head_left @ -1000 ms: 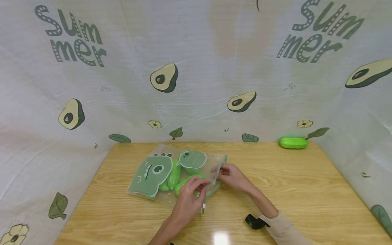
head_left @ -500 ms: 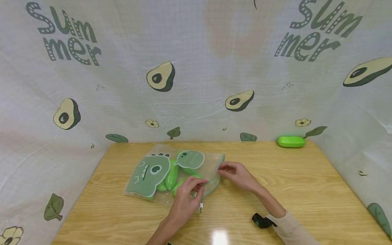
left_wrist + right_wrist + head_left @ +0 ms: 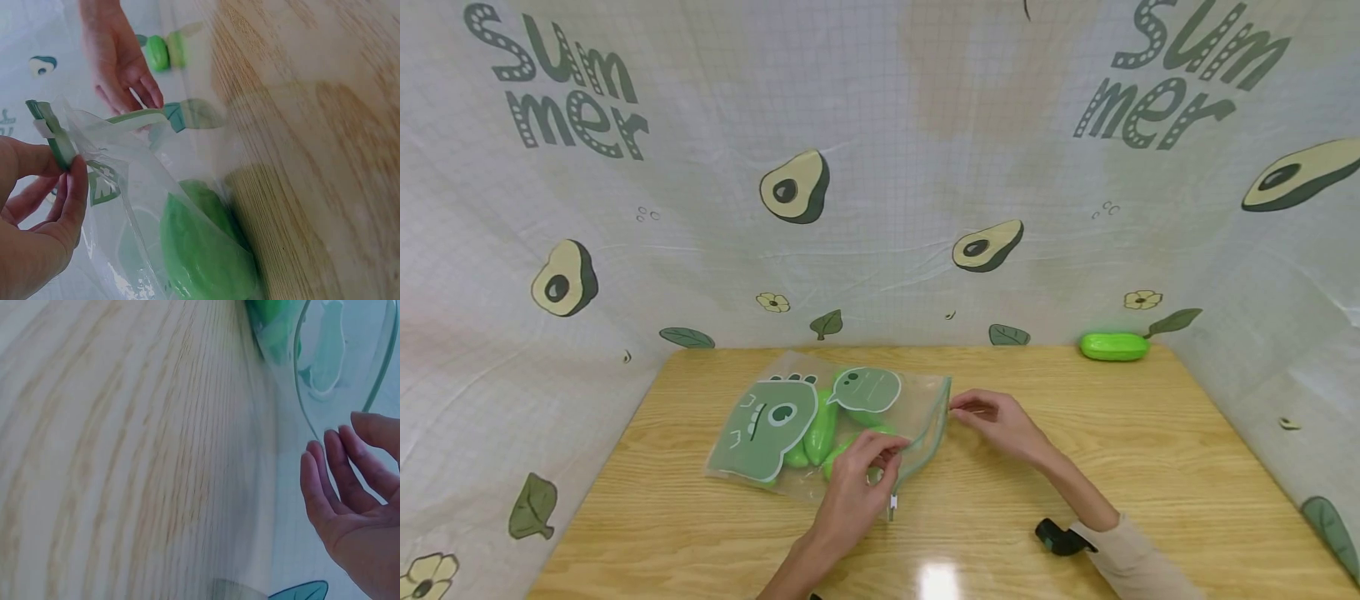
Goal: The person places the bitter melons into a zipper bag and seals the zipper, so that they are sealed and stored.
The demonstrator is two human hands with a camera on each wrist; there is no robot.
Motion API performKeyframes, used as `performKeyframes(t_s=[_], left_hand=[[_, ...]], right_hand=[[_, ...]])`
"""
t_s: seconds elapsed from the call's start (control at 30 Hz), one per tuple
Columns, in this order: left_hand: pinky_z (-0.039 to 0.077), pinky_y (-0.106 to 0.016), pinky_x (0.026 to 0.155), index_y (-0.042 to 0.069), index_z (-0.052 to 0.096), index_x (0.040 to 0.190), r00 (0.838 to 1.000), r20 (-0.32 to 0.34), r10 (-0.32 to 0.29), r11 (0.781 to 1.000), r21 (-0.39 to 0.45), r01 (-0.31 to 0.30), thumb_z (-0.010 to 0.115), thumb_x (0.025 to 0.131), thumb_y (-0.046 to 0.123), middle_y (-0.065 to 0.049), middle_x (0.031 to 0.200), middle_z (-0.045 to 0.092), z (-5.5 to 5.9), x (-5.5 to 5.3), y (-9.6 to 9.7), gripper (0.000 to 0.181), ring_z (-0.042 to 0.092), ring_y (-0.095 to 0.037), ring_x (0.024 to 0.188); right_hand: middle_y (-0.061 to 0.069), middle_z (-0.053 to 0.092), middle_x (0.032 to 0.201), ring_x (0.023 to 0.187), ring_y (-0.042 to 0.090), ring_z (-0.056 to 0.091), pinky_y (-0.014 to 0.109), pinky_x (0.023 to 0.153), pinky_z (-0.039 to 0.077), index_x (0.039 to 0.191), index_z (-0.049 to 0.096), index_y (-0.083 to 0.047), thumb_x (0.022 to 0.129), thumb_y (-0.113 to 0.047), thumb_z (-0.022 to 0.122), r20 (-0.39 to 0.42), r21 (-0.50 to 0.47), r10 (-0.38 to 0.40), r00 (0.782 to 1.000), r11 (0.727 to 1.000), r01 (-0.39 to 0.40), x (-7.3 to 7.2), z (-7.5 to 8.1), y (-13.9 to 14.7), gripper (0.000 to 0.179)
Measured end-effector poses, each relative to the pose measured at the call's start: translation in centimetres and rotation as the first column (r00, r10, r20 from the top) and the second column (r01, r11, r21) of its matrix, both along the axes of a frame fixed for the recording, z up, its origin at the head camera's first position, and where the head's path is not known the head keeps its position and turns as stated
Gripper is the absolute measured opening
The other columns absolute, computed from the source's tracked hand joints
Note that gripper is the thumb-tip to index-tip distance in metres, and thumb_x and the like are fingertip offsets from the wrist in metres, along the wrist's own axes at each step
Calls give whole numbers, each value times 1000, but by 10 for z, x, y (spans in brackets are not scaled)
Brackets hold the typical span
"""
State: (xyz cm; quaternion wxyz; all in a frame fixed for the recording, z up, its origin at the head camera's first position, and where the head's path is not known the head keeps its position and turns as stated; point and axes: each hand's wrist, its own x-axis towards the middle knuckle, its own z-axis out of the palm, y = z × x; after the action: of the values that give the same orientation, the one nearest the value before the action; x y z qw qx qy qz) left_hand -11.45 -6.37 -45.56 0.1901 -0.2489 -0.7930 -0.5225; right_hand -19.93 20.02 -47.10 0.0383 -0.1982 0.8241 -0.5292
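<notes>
A clear zip bag (image 3: 917, 392) printed with a green dinosaur lies on the table, its green-edged mouth parted toward the right. Inside it are several bright green, glossy, elongated toy vegetables (image 3: 822, 429). My left hand (image 3: 857, 487) pinches the bag's near top edge between thumb and fingers; the left wrist view shows that grip close to the white zip slider (image 3: 44, 129). Just right of the mouth is my right hand (image 3: 1000, 421), fingers loosely bent, holding nothing. In the right wrist view its fingertips (image 3: 331, 434) are right at the bag's rim.
One more green toy vegetable (image 3: 1114, 347) lies at the table's back right, against the printed cloth (image 3: 880, 250) that hangs behind and at both sides. The wooden table (image 3: 1150, 467) extends right and forward of the bag. A black wrist camera (image 3: 1060, 537) sits on the right wrist.
My right hand has come out of the bag's mouth and moved a little right, letting go of the edge. The left hand keeps its pinch on the bag.
</notes>
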Motion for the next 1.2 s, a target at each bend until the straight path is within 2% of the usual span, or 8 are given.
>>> performKeyframes(t_s=[0.3, 0.63, 1.2], left_hand=[[61, -24, 71, 4, 75, 105, 1000, 24, -2, 1000, -1, 2, 72, 84, -17, -4, 96, 68, 0, 0, 0, 30, 67, -14, 80], [61, -25, 71, 3, 75, 104, 999, 52, 6, 1000, -8, -6, 72, 85, -16, -4, 96, 68, 2, 1, 1, 27, 67, -14, 80], [61, -24, 74, 3, 75, 106, 998, 62, -1, 1000, -13, 1, 71, 86, -16, -4, 97, 68, 1, 1, 1, 28, 67, -15, 82]], right_hand=[[21, 70, 119, 113, 27, 68, 22, 96, 55, 119, 68, 5, 102, -17, 66, -7, -6, -47, 999, 999, 47, -1, -2, 14, 28], [19, 70, 118, 108, 16, 68, 22, 94, 55, 119, 69, 4, 101, -18, 67, -34, 7, -110, 993, 994, 111, -3, -4, 28, 28], [16, 71, 116, 110, 24, 67, 14, 93, 51, 118, 69, 4, 102, -17, 66, -110, 71, -184, 977, 979, 192, -5, -5, 53, 26]])
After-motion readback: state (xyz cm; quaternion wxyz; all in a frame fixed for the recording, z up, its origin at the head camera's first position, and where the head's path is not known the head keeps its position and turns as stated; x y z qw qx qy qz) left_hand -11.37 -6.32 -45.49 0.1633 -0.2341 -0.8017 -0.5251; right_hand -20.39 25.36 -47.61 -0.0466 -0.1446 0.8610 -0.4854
